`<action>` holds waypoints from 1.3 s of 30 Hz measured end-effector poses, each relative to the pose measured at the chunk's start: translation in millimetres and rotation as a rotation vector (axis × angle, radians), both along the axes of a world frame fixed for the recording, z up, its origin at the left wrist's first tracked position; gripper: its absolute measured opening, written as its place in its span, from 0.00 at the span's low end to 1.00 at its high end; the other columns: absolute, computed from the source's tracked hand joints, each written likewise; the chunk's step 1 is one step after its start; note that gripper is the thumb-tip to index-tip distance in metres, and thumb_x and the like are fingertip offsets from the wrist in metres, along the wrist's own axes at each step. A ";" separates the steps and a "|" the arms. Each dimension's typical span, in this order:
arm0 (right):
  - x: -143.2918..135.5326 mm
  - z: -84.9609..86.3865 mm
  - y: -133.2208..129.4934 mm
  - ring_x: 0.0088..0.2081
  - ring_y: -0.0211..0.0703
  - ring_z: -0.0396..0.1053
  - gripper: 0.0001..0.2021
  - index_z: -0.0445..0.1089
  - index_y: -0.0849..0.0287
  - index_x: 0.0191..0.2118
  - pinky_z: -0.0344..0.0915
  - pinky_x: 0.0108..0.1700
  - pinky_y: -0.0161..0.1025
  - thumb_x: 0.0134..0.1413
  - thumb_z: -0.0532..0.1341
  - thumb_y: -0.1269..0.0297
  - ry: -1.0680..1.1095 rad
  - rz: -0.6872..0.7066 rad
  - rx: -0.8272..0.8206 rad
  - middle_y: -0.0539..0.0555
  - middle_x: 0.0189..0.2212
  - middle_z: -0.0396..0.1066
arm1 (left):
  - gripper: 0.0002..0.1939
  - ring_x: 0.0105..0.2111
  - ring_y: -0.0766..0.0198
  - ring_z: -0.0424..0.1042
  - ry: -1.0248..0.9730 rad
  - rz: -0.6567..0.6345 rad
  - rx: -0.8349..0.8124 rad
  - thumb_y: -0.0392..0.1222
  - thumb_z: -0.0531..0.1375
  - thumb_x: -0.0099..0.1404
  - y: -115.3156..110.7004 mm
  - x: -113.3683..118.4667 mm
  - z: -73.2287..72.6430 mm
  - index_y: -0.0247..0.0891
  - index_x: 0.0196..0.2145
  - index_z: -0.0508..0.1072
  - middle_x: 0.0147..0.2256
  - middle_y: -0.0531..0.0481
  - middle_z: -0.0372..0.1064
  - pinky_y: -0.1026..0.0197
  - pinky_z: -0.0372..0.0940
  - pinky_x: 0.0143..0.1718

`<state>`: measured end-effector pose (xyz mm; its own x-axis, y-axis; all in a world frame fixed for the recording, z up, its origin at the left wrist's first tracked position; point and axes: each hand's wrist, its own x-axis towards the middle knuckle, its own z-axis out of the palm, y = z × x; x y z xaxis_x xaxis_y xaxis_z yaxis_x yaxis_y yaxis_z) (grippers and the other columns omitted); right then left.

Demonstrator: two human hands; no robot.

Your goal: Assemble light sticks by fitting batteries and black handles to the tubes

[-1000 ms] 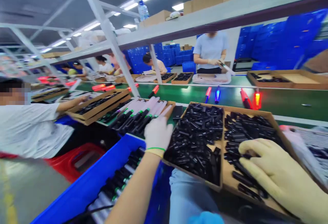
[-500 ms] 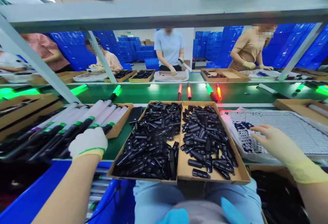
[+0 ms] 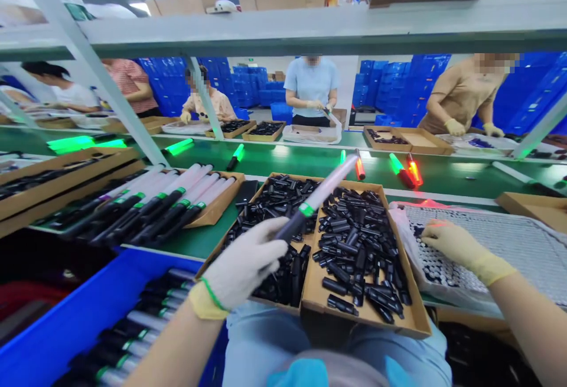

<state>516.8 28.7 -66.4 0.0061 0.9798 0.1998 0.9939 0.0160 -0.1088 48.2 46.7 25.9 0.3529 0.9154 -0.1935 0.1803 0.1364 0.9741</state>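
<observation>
My left hand (image 3: 250, 260), in a white glove over a yellow one, is closed around the black handle of a light baton (image 3: 325, 189). The baton's whitish tube tilts up and right over two cardboard trays; a green ring sits where tube meets handle. My right hand (image 3: 452, 245), in a yellowish glove, has its fingers curled down onto small upright batteries (image 3: 436, 266) in a plastic-lined tray (image 3: 509, 239); its fingertips are partly hidden. Small black plastic parts fill the left cardboard tray (image 3: 305, 301) and the right cardboard tray (image 3: 420, 322) at my lap.
More batons (image 3: 168, 198) lie in a box at left, and others in a blue bin (image 3: 88, 310) below. Lit green and red batons (image 3: 414, 171) rest on the green conveyor belt (image 3: 292, 159). A shelf (image 3: 283, 35) crosses above; co-workers (image 3: 312, 88) sit or stand opposite.
My left hand has come from the baton box to the cardboard trays with a baton in it. My right hand's fingers have closed down onto the batteries. The view has turned left.
</observation>
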 end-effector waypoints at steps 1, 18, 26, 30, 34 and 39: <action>-0.4 3.8 -2.5 0.33 0.45 0.72 0.13 0.77 0.55 0.25 0.66 0.40 0.38 0.53 0.57 0.60 0.034 0.013 0.018 0.54 0.29 0.75 | 0.25 0.22 0.75 0.61 -0.199 -0.051 -0.174 0.40 0.62 0.61 -10.6 13.8 -7.3 0.44 0.56 0.67 0.33 0.53 0.67 0.74 0.54 0.20; -188.5 36.3 -87.5 0.41 0.41 0.73 0.07 0.72 0.56 0.42 0.69 0.48 0.36 0.64 0.57 0.64 0.443 0.048 0.679 0.52 0.40 0.75 | 0.10 0.16 0.72 0.64 -0.355 -0.420 -0.347 0.40 0.60 0.62 -76.2 114.9 -55.1 0.36 0.41 0.67 0.23 0.52 0.69 0.72 0.62 0.17; -213.4 57.5 -116.1 0.42 0.40 0.74 0.08 0.72 0.56 0.45 0.70 0.47 0.35 0.64 0.58 0.67 0.344 0.347 0.681 0.53 0.41 0.76 | 0.21 0.14 0.75 0.61 -1.052 -0.325 -0.947 0.52 0.61 0.64 -68.5 89.4 -68.0 0.37 0.50 0.70 0.24 0.57 0.65 0.73 0.48 0.09; -229.3 59.7 -122.5 0.36 0.40 0.75 0.09 0.72 0.57 0.44 0.71 0.39 0.37 0.66 0.55 0.67 0.240 0.480 0.660 0.52 0.37 0.77 | 0.25 0.25 0.70 0.72 -1.097 -0.240 -1.156 0.53 0.60 0.65 -69.6 84.5 -77.5 0.33 0.54 0.70 0.34 0.49 0.73 0.71 0.65 0.21; -231.0 58.5 -122.6 0.36 0.41 0.74 0.09 0.71 0.57 0.46 0.71 0.39 0.38 0.66 0.55 0.68 0.244 0.434 0.631 0.53 0.38 0.77 | 0.26 0.16 0.73 0.65 -1.128 -0.291 -1.096 0.56 0.58 0.66 -73.7 85.2 -74.6 0.33 0.53 0.71 0.26 0.51 0.70 0.72 0.56 0.12; -227.7 53.4 -123.6 0.39 0.42 0.74 0.09 0.71 0.57 0.46 0.70 0.42 0.40 0.65 0.56 0.69 0.257 0.391 0.617 0.54 0.39 0.76 | 0.29 0.11 0.76 0.57 -1.091 -0.322 -1.008 0.59 0.56 0.67 -76.4 85.2 -69.4 0.39 0.59 0.67 0.23 0.53 0.67 0.74 0.46 0.09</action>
<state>289.1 -94.8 -13.0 -0.1973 0.6321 0.7493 0.8481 0.4934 -0.1930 133.4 -29.7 -43.5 0.8854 0.4230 -0.1925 -0.3935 0.9027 0.1738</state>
